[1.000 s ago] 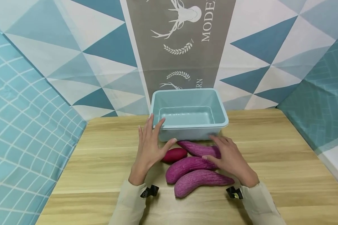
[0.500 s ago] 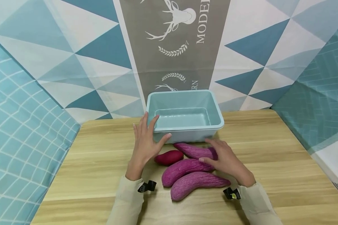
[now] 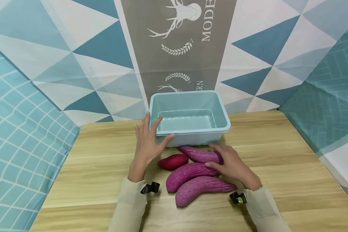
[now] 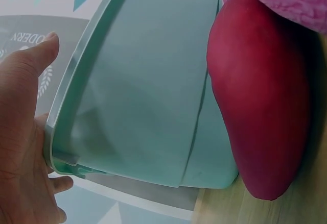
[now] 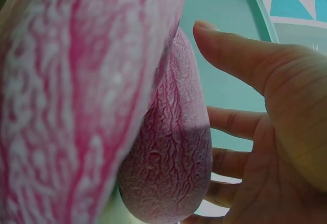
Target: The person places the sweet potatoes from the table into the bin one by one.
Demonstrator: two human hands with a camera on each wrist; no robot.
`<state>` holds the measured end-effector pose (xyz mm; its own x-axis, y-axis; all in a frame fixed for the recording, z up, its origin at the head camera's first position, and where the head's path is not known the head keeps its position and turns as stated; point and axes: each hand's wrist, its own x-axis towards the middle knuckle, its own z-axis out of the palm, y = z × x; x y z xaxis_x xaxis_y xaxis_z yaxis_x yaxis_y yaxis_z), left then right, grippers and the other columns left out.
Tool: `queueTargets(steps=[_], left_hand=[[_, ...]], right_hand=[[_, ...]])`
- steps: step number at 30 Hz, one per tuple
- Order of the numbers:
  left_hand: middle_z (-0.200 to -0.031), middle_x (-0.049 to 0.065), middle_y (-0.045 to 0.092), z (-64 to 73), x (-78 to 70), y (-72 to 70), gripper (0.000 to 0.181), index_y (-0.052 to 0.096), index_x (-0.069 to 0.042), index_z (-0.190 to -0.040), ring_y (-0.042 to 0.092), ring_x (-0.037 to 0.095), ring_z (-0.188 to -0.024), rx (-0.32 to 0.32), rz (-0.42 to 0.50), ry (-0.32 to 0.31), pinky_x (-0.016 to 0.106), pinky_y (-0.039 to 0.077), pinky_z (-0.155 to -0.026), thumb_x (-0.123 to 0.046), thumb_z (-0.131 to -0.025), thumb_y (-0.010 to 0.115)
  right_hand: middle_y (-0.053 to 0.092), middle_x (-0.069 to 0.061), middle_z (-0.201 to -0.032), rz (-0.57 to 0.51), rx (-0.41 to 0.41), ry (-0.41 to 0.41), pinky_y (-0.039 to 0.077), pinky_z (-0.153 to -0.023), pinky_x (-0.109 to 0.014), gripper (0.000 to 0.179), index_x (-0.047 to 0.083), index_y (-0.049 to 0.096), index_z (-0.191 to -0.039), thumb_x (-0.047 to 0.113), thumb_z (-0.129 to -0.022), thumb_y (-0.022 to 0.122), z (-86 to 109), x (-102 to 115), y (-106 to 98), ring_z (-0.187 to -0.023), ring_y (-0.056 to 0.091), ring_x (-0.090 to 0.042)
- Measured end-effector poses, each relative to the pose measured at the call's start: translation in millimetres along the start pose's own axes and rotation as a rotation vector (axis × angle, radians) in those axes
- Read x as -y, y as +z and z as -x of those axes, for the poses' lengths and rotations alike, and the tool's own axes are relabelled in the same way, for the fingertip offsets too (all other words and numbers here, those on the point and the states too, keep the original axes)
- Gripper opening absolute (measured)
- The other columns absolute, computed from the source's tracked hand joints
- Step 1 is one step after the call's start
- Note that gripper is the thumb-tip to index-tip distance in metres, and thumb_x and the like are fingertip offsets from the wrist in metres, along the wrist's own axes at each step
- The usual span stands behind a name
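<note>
My left hand (image 3: 147, 146) hovers at the bin's front left corner, fingers spread and thumb held apart. Behind its fingers stands a light blue plastic bin (image 3: 191, 138); the left wrist view shows the thumb off the rim. A smooth dark red sweet potato (image 3: 173, 161) lies to the right of that hand. My right hand (image 3: 233, 162) reaches over the right end of the farthest wrinkled purple, eggplant-shaped vegetable (image 3: 201, 154), its fingers loosely bent along the far side. In the right wrist view the thumb stands apart from this vegetable (image 5: 171, 147). Its right end is hidden in the head view.
Two more long, curved purple vegetables lie nearer the front: a middle one (image 3: 188, 174) and a front one (image 3: 203, 190). They rest on a wood-grain table (image 3: 98, 180). A patterned cloth wall (image 3: 188, 64) rises right behind the bin.
The whole head view shifts slightly left. The red sweet potato now shows fully, with more room between it and my left hand. My right hand stays by the farthest purple vegetable.
</note>
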<state>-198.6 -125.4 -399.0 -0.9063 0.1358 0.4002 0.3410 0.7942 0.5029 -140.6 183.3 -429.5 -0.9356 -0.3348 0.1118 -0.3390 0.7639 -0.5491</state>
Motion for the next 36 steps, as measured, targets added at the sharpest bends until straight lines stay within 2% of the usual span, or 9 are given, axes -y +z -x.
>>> queueTargets(steps=[14, 19, 27, 36], left_hand=[[-0.169, 0.015, 0.016, -6.0, 2.7, 2.4, 0.068, 0.047, -0.028, -0.149, 0.017, 0.033, -0.158, -0.039, 0.029, -0.016, 0.07, 0.003, -0.122, -0.06, -0.09, 0.062], [-0.169, 0.015, 0.017, -6.5, 1.9, 3.3, 0.068, 0.048, -0.027, -0.148, 0.022, 0.034, -0.156, -0.035, 0.033, -0.036, 0.069, 0.006, -0.122, -0.061, -0.091, 0.061], [-0.169, 0.016, 0.017, -6.8, 0.7, 3.4, 0.064, 0.051, -0.024, -0.144, 0.022, 0.037, -0.156, -0.019, 0.057, -0.062, 0.06, 0.01, -0.126, -0.06, -0.091, 0.062], [-0.17, 0.012, 0.015, -5.6, 0.4, 3.2, 0.061, 0.053, -0.024, -0.14, 0.023, 0.038, -0.156, -0.008, 0.076, -0.09, 0.056, 0.018, -0.126, -0.059, -0.091, 0.063]], right_hand=[[0.062, -0.023, -0.135, 0.037, -0.013, -0.023, 0.037, -0.108, -0.062, 0.06, -0.001, 0.056, -0.137, 0.029, -0.089, 0.076, -1.5, -4.8, 1.1, -0.127, 0.053, -0.046], [0.062, -0.024, -0.133, 0.019, -0.013, -0.029, 0.038, -0.107, -0.061, 0.057, -0.002, 0.057, -0.134, 0.025, -0.089, 0.077, -0.8, -4.7, 1.4, -0.125, 0.053, -0.046], [0.066, -0.021, -0.127, 0.027, -0.036, -0.051, 0.041, -0.103, -0.058, 0.046, -0.001, 0.062, -0.129, 0.019, -0.089, 0.076, -0.6, -4.2, 1.2, -0.121, 0.055, -0.043], [0.068, -0.02, -0.121, 0.001, -0.076, -0.082, 0.043, -0.1, -0.059, 0.042, -0.002, 0.065, -0.123, 0.014, -0.086, 0.078, -1.5, -5.3, 3.9, -0.116, 0.057, -0.043]])
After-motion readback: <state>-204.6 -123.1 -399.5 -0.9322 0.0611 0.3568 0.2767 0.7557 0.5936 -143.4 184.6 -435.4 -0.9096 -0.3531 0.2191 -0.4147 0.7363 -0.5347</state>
